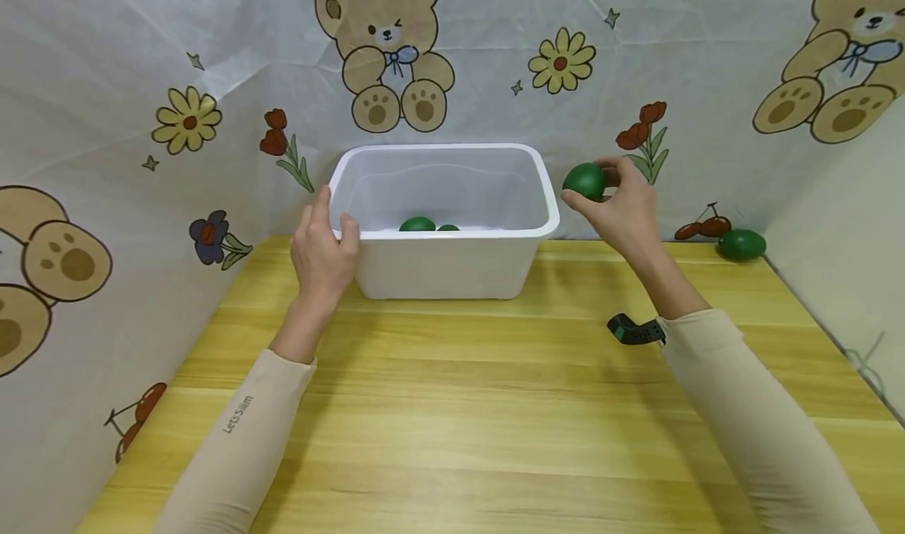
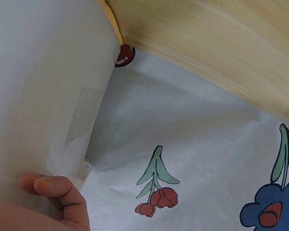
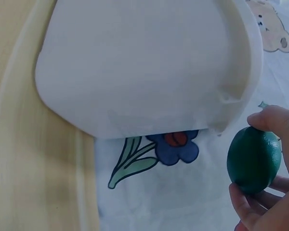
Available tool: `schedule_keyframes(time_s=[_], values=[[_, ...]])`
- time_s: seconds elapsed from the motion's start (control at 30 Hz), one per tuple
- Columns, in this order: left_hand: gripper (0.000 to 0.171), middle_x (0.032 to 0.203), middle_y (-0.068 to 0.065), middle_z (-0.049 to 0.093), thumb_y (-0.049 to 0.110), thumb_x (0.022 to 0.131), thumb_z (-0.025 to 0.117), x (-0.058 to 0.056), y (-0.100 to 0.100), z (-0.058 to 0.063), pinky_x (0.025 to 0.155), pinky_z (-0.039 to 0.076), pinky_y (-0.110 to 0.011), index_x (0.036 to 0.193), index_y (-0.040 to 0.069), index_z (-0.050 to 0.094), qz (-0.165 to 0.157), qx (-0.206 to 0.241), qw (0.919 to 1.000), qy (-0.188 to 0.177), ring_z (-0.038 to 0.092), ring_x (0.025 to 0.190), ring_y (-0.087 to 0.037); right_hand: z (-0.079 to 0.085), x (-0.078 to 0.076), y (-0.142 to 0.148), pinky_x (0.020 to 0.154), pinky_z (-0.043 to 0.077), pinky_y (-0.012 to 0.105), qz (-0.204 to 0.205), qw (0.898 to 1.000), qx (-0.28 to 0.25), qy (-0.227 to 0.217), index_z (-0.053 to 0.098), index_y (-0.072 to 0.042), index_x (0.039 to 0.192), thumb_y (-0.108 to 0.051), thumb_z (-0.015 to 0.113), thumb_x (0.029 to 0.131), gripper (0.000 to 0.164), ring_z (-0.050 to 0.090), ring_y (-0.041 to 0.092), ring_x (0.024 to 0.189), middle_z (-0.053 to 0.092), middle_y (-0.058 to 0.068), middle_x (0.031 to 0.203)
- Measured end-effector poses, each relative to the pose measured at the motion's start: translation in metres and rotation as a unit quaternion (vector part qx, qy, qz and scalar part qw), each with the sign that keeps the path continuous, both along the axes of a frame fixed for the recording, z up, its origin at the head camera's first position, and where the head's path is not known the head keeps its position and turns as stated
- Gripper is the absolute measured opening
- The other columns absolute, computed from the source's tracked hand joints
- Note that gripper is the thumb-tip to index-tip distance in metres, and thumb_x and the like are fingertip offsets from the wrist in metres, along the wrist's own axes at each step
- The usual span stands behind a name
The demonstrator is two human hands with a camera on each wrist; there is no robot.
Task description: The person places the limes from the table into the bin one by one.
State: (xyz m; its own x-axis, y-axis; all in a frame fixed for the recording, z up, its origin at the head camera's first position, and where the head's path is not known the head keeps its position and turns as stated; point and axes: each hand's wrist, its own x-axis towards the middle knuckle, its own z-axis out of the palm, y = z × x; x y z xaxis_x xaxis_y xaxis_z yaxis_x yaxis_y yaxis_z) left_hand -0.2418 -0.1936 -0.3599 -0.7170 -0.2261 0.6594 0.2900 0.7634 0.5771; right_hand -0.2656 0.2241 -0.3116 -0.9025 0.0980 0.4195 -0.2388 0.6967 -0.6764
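A white plastic bin [image 1: 445,267] stands at the back of the table. My left hand [image 1: 321,247] grips its left front corner, thumb at the front rim; the left wrist view shows curled fingers [image 2: 62,187] against the bin's wall. Just right of the bin's rim, my right hand [image 1: 625,204] holds a smooth, dark green egg-shaped object [image 1: 584,182] in the air. Thumb and fingertips pinch that same green object [image 3: 253,161] in the right wrist view. Inside the bin, the tops of two more green objects [image 1: 417,224] show above the front rim; their lower parts are hidden.
Another green egg-shaped object [image 1: 741,245] lies at the table's back right corner. Near the right sleeve is a black wrist strap with a small device [image 1: 634,330]. Cloth [image 1: 488,16] printed with bears and flowers hangs behind the wooden table [image 1: 452,416].
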Motion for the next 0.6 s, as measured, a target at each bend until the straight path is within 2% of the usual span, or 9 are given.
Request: schedule_keyframes(time_s=[0.1,0.27,0.43,0.6], values=[[0.067,0.119,-0.031,0.069,0.036,0.097,0.046,0.001,0.002,0.001,0.077,0.054,-0.060,0.151,-0.002,0.054,-0.002,-0.001,1.0000,-0.002,0.067,0.096,-0.047,0.008,0.004,-0.004,0.085,0.050,0.021,-0.003,1.000,-0.004,0.016,0.052,-0.007,0.146,-0.043,0.079,0.090,0.072,0.062,0.027,0.117,0.065,0.016,0.134],[0.067,0.118,-0.031,0.069,0.036,0.096,0.046,0.000,0.003,0.000,0.077,0.054,-0.060,0.151,-0.002,0.054,-0.001,0.000,1.0000,-0.001,0.067,0.096,-0.048,0.025,0.013,-0.019,0.095,0.057,0.032,0.012,1.000,-0.004,-0.003,0.051,-0.011,0.149,-0.047,0.079,0.089,0.076,0.063,0.024,0.117,0.063,0.013,0.138],[0.067,0.118,-0.031,0.069,0.036,0.096,0.047,0.000,0.002,0.000,0.079,0.055,-0.060,0.151,-0.002,0.054,0.000,0.003,1.0000,0.000,0.068,0.098,-0.047,0.034,0.016,-0.038,0.097,0.059,0.037,0.059,0.998,-0.006,-0.002,0.052,-0.012,0.146,-0.045,0.082,0.088,0.073,0.068,0.023,0.114,0.065,0.011,0.136],[0.066,0.117,-0.031,0.069,0.035,0.095,0.047,0.001,0.002,0.000,0.078,0.054,-0.060,0.150,-0.002,0.055,0.001,0.003,1.0000,0.002,0.067,0.097,-0.047,0.031,0.012,-0.052,0.099,0.058,0.042,0.114,0.993,0.015,0.007,0.053,-0.009,0.144,-0.038,0.084,0.087,0.070,0.067,0.025,0.116,0.066,0.013,0.134]])
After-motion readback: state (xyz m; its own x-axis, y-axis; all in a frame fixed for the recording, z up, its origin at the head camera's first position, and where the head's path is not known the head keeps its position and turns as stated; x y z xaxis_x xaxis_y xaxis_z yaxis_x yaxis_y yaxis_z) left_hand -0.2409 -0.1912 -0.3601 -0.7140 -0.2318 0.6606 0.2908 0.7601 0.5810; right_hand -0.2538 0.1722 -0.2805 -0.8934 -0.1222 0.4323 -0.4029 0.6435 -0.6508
